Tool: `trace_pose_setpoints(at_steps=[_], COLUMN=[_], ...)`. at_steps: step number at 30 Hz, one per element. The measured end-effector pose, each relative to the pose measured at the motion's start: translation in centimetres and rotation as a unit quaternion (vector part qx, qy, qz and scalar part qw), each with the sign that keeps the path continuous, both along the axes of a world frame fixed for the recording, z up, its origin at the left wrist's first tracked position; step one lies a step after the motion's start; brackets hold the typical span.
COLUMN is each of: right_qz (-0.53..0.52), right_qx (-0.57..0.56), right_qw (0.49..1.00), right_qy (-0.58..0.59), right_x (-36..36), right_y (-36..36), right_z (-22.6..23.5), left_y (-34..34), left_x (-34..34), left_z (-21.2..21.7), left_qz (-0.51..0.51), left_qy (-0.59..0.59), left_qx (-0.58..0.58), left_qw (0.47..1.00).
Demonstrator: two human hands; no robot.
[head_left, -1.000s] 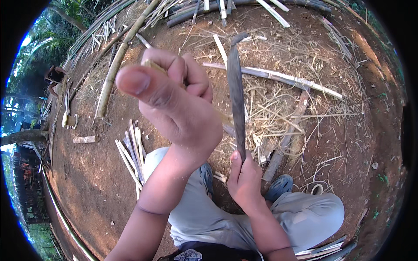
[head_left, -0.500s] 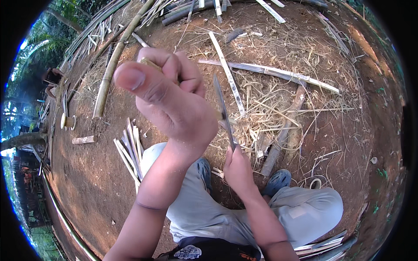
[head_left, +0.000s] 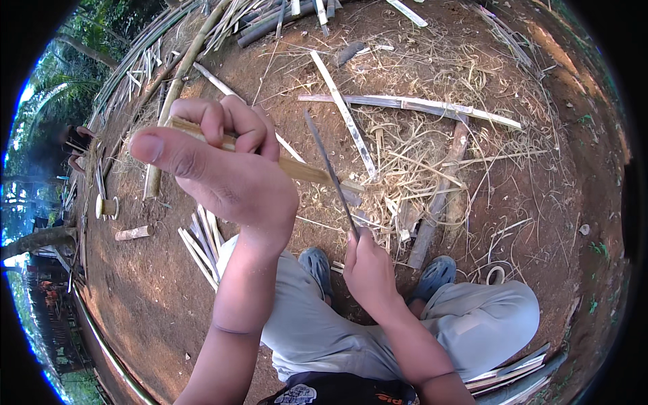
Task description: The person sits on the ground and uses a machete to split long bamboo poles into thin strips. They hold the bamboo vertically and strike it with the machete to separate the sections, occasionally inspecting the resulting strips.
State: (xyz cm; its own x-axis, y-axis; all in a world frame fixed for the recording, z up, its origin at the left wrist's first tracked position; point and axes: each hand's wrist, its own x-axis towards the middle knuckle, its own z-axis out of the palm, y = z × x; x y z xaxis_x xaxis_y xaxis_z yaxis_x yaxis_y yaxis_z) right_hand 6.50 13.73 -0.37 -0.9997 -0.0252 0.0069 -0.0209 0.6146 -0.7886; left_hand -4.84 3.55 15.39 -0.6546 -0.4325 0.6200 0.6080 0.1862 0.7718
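Left hand [head_left: 229,169] closed on strip [head_left: 304,171], right hand [head_left: 371,273] on knife [head_left: 322,150]; strip judged light, stiff, best gripped left of knife.

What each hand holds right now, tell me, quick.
Left hand: closed, holding a split bamboo strip.
Right hand: closed, holding a long-bladed knife.

Left-hand grip [head_left: 226,165] closed around a bamboo strip [head_left: 304,171]; right-hand grip [head_left: 370,273] closed on a knife [head_left: 329,169], blade crossing the strip in view, contact unconfirmed. Pale shavings [head_left: 406,177] litter brown soil [head_left: 162,297].
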Motion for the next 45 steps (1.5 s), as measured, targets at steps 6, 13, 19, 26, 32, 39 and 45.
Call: trace_pose_setpoints(at_steps=[6, 13, 19, 26, 32, 39, 45], right_qz=[-0.019, -0.014, -0.004, -0.004, 0.030, -0.003, -0.001], right_qx=[0.088, -0.039, -0.017, -0.009, -0.034, 0.039, 0.011], right_qw=[0.994, 0.998, 0.999, 0.995, 0.999, 0.994, 0.994], right_qy=[-0.064, -0.053, -0.049, -0.103, 0.001, -0.102, -0.112], right_x=[-2.2, 0.1, 1.2, 0.8, 2.4, 1.1, 2.6], right_y=[1.0, 0.0, -1.2, -1.3, -1.5, -1.4, -1.4], right_z=[-7.0, -1.5, -1.9, -3.9, -1.8, -7.6, -11.7], left_y=[1.6, -0.1, -1.6, -1.3, -1.4, -1.9, -2.5], left_x=[0.3, 2.1, 5.4, 3.3, 4.0, 2.7, 3.1], left_z=[0.4, 0.4, 3.9, 1.1, 0.4, 1.0, 0.8], left_qz=[0.008, -0.042, -0.123, -0.038, -0.045, 0.012, -0.018], left_qy=[-0.001, 0.085, 0.085, 0.030, 0.039, 0.037, 0.049], left_qx=[-0.026, -0.032, 0.034, -0.001, 0.069, 0.032, 0.050], left_qw=[1.000, 0.995, 0.988, 0.999, 0.996, 0.999, 0.997])
